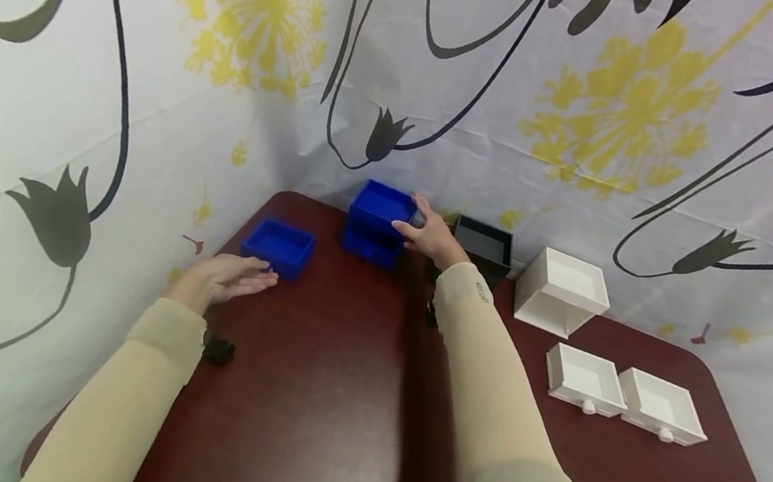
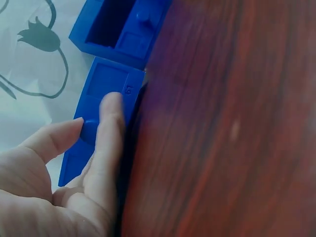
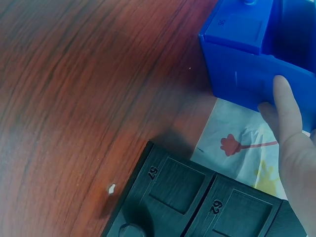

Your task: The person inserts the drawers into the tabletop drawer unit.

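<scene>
A blue loose drawer [image 1: 278, 247], marked with a number on its front, lies at the table's left edge. My left hand [image 1: 228, 279] is at its round knob [image 2: 89, 132], thumb tip and a straight finger on either side, with a gap between them in the head view. To the right of the drawer stands a blue two-slot cabinet [image 1: 379, 207]. Its lower slot holds a drawer with a knob, while the upper slot is an open hollow [image 2: 112, 22]. My right hand [image 1: 433, 238] rests against the cabinet's right side, with thumb and fingers spread.
Right of my right hand stands a black cabinet [image 1: 482, 244] with numbered drawers [image 3: 177, 185]. Farther right is a white cabinet [image 1: 561, 281] with an open front. Two white drawers [image 1: 585, 379] lie before it. A patterned cloth [image 1: 462, 83] hangs behind the brown table [image 1: 312, 392].
</scene>
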{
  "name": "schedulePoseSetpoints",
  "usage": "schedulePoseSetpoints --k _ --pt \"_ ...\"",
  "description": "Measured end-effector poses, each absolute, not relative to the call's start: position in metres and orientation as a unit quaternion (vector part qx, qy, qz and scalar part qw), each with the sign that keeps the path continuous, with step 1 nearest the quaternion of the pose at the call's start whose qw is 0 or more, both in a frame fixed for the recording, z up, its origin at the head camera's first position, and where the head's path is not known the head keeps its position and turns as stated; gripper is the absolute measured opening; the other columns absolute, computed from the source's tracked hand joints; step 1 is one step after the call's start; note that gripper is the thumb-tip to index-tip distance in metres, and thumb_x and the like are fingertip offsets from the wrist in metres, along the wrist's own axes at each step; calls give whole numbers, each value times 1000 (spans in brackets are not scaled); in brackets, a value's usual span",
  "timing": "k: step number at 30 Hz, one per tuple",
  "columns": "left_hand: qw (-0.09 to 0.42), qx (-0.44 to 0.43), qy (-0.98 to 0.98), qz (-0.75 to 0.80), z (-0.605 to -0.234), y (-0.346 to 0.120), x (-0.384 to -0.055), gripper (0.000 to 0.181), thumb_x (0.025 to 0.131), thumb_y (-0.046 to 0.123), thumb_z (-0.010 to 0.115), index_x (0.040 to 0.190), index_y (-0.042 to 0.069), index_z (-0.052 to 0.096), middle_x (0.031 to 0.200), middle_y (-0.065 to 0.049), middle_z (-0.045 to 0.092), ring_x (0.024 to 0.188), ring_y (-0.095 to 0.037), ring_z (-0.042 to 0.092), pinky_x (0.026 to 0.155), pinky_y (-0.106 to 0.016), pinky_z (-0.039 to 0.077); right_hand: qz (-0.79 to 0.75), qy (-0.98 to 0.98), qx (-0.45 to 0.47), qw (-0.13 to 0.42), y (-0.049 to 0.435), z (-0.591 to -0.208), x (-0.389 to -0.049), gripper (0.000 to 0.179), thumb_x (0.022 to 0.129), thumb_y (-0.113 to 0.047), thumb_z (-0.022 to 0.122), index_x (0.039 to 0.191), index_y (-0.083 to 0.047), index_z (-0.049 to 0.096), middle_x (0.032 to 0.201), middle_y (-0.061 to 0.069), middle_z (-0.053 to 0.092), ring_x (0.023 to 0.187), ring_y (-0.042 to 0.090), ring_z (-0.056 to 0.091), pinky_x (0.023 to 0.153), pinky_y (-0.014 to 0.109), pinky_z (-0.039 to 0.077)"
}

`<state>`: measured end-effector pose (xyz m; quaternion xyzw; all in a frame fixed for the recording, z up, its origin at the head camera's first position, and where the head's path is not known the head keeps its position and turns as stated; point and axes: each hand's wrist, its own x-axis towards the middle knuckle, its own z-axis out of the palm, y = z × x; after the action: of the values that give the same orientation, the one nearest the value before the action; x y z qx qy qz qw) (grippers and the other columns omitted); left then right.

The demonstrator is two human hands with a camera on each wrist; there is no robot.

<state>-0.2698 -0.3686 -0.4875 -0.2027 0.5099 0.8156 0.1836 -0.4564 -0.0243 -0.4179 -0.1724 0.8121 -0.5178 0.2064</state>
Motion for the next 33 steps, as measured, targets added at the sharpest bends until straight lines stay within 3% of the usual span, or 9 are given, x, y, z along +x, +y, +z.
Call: schedulePoseSetpoints --k 9,22,33 --pt "148 -177 519 823 -475 -345 -271 30 104 5 55 132 -6 48 90 -10 75 86 -16 75 81 -26 58 -513 817 -177 197 -27 -417 -459 88 95 -32 71 164 -35 15 169 -14 0 128 23 57 98 36 53" --pt "145 -147 550 809 -462 -280 -290 41 103 8 59 139 -9 49 91 -10 74 82 -16 75 78 -28 59 -519 813 -186 189 -22 -416 -462 87 97 -31 70 164 -33 15 170 -12 -2 128 25 58 100 39 52" --pt "136 -148 544 815 -466 -241 -300 39 101 8 63 134 -10 54 93 -12 74 83 -18 75 79 -29 59 -524 808 -178 202 -23 -419 -454 89 96 -29 70 165 -28 14 170 -9 -3 142 25 43 103 42 50"
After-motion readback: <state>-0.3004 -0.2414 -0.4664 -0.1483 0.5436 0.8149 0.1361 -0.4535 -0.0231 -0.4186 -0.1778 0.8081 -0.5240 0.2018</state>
